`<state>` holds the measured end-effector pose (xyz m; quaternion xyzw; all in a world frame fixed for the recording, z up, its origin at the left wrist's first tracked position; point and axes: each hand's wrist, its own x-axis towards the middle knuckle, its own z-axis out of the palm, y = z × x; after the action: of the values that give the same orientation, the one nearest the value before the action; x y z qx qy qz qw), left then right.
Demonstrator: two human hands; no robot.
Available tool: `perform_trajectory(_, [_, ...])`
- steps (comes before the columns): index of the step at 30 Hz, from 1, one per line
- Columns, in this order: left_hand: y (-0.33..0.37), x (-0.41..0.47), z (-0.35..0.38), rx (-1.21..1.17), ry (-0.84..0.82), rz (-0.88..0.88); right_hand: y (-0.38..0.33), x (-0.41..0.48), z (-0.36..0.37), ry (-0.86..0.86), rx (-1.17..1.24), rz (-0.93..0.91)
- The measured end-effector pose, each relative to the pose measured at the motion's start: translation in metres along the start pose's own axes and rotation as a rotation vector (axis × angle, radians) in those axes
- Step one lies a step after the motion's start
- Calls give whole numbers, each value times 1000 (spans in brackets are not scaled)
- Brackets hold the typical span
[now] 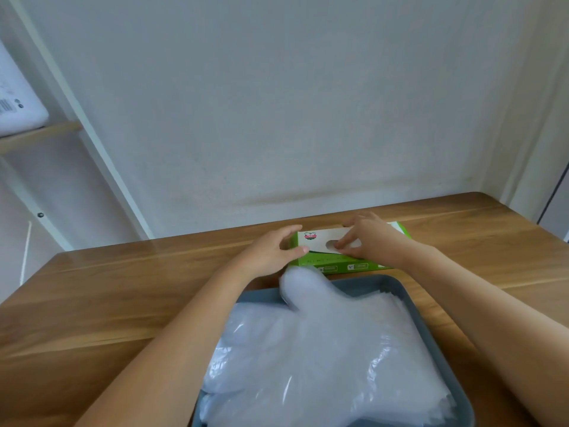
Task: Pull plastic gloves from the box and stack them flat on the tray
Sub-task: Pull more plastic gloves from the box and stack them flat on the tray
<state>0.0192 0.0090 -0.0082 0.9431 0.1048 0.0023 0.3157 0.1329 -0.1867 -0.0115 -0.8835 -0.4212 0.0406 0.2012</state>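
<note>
A green and white glove box (320, 241) lies on the wooden table behind a grey tray (409, 300). My left hand (271, 251) grips the box's left end, thumb at the front and fingers over the top. My right hand (366, 238) rests on top of the box, with its fingertips at the oval opening; whether they pinch a glove is hidden. A pile of clear plastic gloves (323, 359) lies flat in the tray, one thumb part sticking over the tray's far rim toward the box.
The wooden table (123, 291) stands against a white wall (277, 103). A white shelf frame (101, 149) with a wooden board and a white package (18, 100) rises at the left. The table's right edge lies close to the tray.
</note>
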Motion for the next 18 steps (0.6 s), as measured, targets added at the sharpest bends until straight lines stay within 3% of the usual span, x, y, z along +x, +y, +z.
perform_trajectory(4, [-12,11,6,-43,-130,-47,1,2,-2,-5,-28,-43])
perform_trajectory(12, [-18,15,9,7,-204,-53,7,0,8,9,-57,-90])
perform_trajectory(18, [-22,16,10,-4,-194,-68,18,-10,-8,44,332,-3])
